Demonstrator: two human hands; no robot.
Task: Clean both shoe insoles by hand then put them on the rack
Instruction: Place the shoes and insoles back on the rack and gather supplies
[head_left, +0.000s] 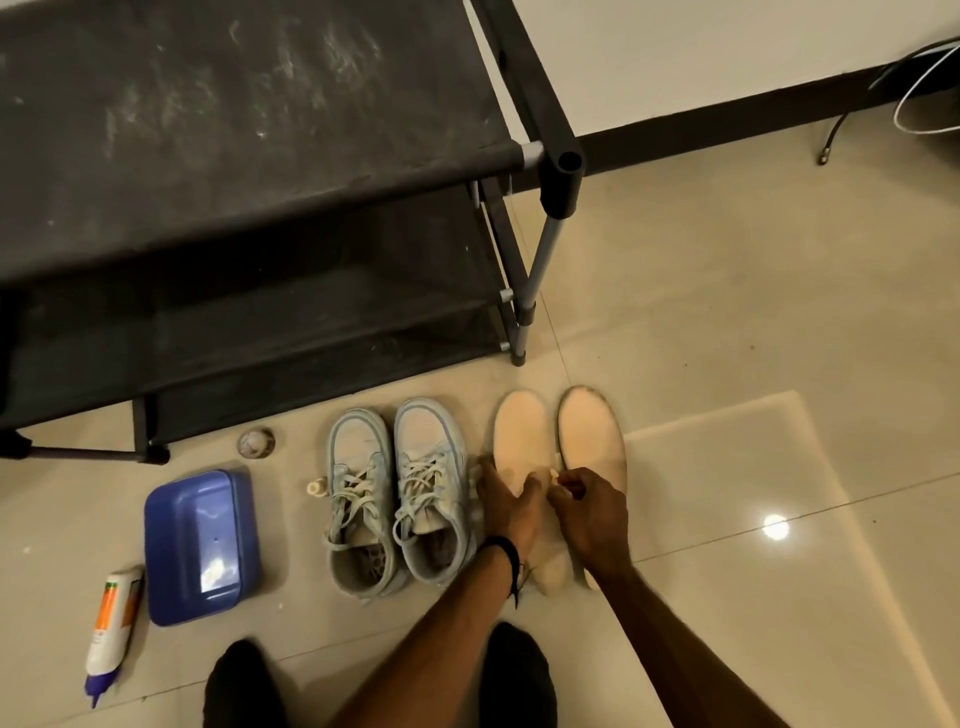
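Two beige insoles lie side by side on the tiled floor, the left insole (519, 431) and the right insole (592, 431), toes pointing at the rack. My left hand (511, 501) rests flat on the left insole's middle with fingers spread. My right hand (587, 514) hovers over the gap between the insoles, its fingertips pinched on a small white piece (554, 474); I cannot tell what it is. Both hands hide the insoles' middles. The black shoe rack (260, 130) stands behind, its dusty top shelf bare.
A pair of pale blue sneakers (395, 499) sits left of the insoles. Further left are a blue plastic tub (202, 540), a white and orange tube (111, 634), a small bottle (316, 488) and a round lid (256, 441). Cables (924, 93) lie by the wall.
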